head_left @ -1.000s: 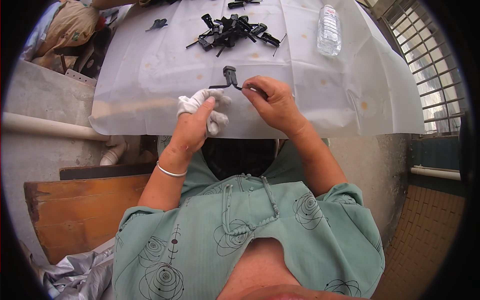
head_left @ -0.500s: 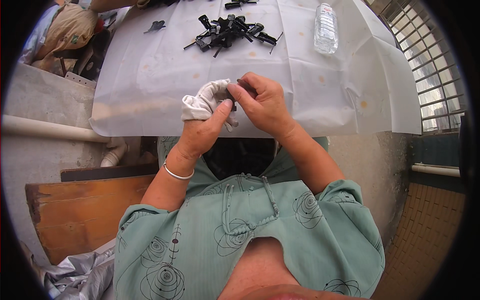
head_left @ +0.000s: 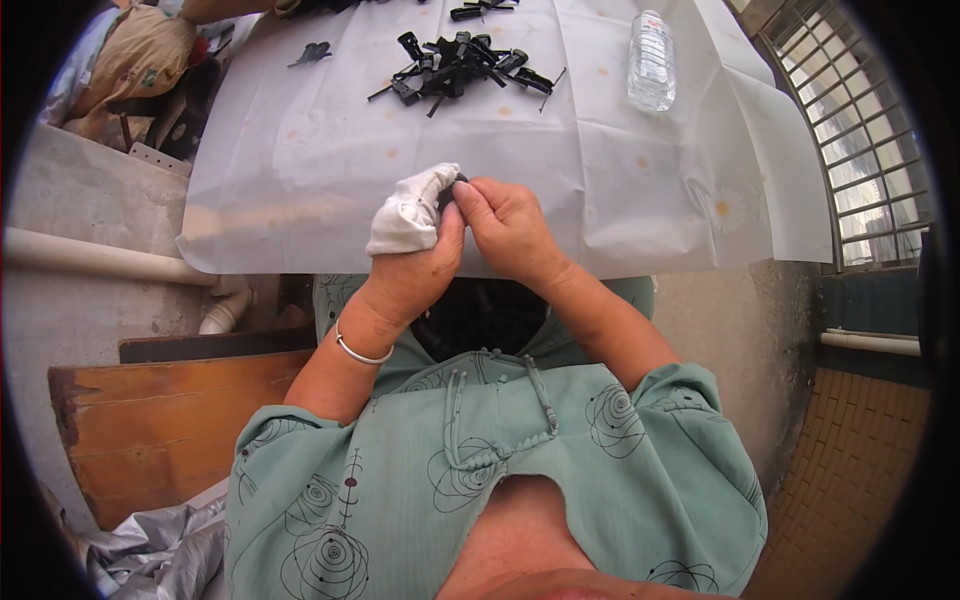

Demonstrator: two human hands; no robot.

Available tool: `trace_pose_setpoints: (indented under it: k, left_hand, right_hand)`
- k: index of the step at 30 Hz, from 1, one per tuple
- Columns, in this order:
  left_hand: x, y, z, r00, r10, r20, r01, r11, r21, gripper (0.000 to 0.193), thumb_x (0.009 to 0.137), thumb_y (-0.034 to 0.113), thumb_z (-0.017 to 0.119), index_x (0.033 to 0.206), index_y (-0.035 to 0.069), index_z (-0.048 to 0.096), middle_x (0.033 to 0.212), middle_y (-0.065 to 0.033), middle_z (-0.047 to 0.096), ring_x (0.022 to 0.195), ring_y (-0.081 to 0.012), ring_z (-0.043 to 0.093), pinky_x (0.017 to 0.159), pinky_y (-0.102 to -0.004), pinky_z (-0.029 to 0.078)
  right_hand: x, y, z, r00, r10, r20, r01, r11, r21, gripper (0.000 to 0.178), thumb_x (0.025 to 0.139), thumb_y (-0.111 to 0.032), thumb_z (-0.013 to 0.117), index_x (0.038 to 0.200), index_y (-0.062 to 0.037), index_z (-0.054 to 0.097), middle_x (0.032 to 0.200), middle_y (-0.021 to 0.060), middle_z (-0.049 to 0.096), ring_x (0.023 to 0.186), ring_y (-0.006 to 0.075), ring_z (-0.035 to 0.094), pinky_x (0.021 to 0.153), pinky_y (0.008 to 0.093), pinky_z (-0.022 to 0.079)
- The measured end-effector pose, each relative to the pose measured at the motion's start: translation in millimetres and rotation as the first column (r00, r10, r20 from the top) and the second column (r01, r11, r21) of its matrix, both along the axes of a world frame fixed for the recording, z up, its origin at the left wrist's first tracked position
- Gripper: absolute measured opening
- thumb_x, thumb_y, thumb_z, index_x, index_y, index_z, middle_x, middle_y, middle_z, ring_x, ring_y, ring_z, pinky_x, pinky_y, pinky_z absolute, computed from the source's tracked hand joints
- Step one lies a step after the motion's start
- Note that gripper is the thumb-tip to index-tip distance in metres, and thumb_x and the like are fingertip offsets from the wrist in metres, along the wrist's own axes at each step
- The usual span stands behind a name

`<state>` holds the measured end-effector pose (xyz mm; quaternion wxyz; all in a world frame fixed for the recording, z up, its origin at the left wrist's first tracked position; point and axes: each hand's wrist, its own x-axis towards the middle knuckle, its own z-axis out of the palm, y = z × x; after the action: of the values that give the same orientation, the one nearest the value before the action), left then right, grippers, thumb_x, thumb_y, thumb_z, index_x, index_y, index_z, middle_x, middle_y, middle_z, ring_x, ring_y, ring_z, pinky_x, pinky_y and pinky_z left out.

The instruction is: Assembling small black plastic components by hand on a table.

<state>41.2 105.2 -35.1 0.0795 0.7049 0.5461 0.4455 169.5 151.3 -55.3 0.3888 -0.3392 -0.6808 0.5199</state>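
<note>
Both hands are raised together over the near edge of the bench (head_left: 300,200), which is covered by a white plastic sheet. The left hand (head_left: 415,270) is closed around a bunched white cloth (head_left: 405,210), and a silver bangle (head_left: 360,352) sits on that wrist. The right hand (head_left: 505,225) meets it fingertip to fingertip, and the 2 hands are pinched on a small black part (head_left: 447,193), of which only a dark sliver shows between the cloth and the fingers; its shape cannot be told. The cloth is pressed against the part, so the work in hand appears to be wiping or rubbing it. At the far side of the bench lies a loose pile of black parts (head_left: 455,68), with 1 stray black piece (head_left: 312,52) apart to its left and a few more at the top edge. A clear plastic water bottle (head_left: 651,62) lies on the sheet well to the right of the pile. As to progress, the judgement is limited: 1 part is being handled and the bulk of the pile is untouched on the bench, but no separate group of finished parts can be made out, so how many are done cannot be told. The greater share of the work looks outstanding.
</note>
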Motion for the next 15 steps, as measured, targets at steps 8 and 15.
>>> trace_pose_setpoints:
  k: [8,15]
  left_hand:
    - [-11.9,0.1,11.2,0.726,-0.034,0.687,0.257,0.940,-0.225,0.026,0.088,0.006,0.051,0.112,0.001,0.042,0.085,-0.0031,0.053,0.068,-0.0084,0.050,0.063,-0.0215,0.045]
    - [-9.0,-3.0,21.1,0.727,0.024,0.687,0.345,0.852,-0.394,0.031,0.088,0.005,0.041,0.119,-0.001,0.038,0.082,-0.0022,0.051,0.056,-0.0038,0.042,0.049,-0.0173,0.036]
  right_hand:
    - [21.3,9.9,20.0,0.989,0.024,0.149,-0.045,0.989,0.140,0.017,0.087,-0.014,0.055,0.082,0.0009,0.061,0.068,0.0059,0.058,0.059,0.0114,0.050,0.056,0.0246,0.042]
    - [28.1,10.4,18.8,0.993,0.099,0.065,-0.111,0.970,0.214,0.010,0.079,-0.008,0.065,0.084,-0.0010,0.062,0.065,0.0000,0.055,0.056,0.0057,0.044,0.052,0.0207,0.038]
